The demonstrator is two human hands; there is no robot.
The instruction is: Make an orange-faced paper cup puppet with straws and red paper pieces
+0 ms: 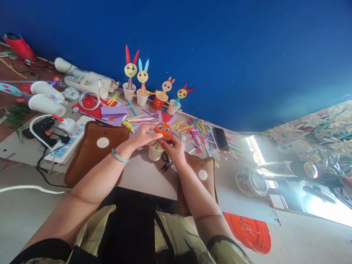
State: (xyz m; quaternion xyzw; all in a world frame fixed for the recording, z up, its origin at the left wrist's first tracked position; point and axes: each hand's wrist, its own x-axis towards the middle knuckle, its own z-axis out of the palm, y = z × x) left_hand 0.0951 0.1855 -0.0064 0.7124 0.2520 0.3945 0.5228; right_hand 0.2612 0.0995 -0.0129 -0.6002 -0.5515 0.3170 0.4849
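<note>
An orange round rabbit face (162,129) with stuck-on eyes and purple and red ears stands over a white paper cup (155,153). My left hand (144,135) grips the face at its left side, thumb across the lower edge. Just below the face, the fingers of my right hand (173,147) are pinched together by the neck; what lies between them is hidden. Green and red strips show inside the cup. Beside the cup, partly under my right hand, lie dark-handled scissors (166,165).
Several finished cup rabbits (142,96) line the blue wall. Coloured straws (196,134) and a phone (220,139) lie to the right. Brown cushions (95,154) sit under both forearms. A power strip (67,146) and stacked cups (86,86) are left; an orange bucket (249,231) stands lower right.
</note>
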